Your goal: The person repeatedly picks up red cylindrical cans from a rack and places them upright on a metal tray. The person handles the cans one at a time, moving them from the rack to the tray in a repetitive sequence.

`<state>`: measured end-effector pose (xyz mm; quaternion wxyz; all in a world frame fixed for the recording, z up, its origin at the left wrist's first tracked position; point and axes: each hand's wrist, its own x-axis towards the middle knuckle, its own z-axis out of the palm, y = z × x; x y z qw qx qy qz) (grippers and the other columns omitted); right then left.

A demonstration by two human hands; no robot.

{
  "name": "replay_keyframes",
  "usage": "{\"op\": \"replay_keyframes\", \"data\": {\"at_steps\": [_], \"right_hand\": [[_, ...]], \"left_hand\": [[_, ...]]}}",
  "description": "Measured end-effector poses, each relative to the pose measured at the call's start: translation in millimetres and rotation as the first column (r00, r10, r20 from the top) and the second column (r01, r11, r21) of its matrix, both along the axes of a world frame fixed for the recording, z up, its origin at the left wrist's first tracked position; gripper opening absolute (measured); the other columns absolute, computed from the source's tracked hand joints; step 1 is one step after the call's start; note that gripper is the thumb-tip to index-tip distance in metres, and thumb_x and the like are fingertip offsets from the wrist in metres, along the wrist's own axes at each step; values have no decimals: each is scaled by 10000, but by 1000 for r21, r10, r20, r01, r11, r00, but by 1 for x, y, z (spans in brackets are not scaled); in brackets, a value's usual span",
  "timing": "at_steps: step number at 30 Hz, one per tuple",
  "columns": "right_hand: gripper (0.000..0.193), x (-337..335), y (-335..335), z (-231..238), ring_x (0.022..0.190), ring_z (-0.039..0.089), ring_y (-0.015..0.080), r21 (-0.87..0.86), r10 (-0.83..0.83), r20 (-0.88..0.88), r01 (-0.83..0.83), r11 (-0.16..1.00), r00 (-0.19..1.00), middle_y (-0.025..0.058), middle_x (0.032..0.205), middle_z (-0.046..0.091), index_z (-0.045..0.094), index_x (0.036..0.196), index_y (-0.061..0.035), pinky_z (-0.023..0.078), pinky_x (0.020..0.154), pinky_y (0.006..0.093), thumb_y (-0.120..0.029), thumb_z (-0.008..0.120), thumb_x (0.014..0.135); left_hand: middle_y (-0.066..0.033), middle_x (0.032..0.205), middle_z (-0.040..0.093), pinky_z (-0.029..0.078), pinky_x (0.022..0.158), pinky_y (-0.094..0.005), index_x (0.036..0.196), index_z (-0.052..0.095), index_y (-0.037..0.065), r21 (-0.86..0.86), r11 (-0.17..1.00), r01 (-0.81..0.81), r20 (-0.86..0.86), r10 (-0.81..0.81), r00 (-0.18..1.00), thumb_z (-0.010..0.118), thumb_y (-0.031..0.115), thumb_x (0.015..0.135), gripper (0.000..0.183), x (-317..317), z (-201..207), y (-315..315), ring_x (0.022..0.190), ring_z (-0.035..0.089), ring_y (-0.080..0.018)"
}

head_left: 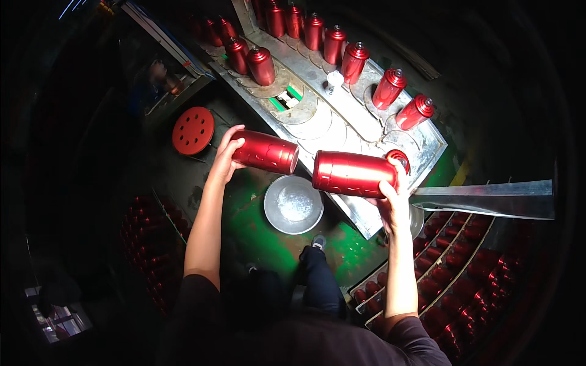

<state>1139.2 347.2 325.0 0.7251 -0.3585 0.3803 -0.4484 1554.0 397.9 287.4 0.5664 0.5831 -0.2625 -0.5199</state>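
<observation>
My left hand (227, 155) is closed around one end of a shiny red metal bottle (267, 151), held nearly level with its flat end facing right. A second red metal bottle (349, 173) lies sideways in my right hand (395, 198), whose fingers wrap its right end. The flat ends of the two bottles face each other with a small gap between them. Both are held above the near edge of a brightly lit metal conveyor (317, 125). A round red piece with a ring (399, 160) shows just behind my right hand; whether it belongs to the held bottle I cannot tell.
Upright red bottles (355, 61) line the conveyor's far side; others (261, 66) stand at its left. A grey basin (293, 206) sits below, near my feet. To the left is a red stool (193, 130); at right, a metal chute (488, 198) and racks of red bottles (455, 259).
</observation>
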Motion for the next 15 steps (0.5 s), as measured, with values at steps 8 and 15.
{"op": "replay_keyframes", "data": {"at_steps": [8,15], "right_hand": [[659,27,-32,-37,1264,480,514,-606,-514,-793,-341,719,325,328,1419,370,575,1384,-244,452,1046,519,-176,821,777],[695,-7,-67,-85,1242,481,526,-589,-584,-798,-394,706,145,350,1356,381,525,1439,-266,425,1063,529,-107,771,809]], "left_hand": [[-336,1194,459,529,937,-509,1302,621,324,-69,946,316,915,-66,398,775,281,711,612,-129,11,-123,1054,580,-518],[-277,1229,458,532,906,-478,1238,673,350,-16,820,572,940,-183,289,805,143,657,630,-238,-37,-159,1125,509,-466]]}}
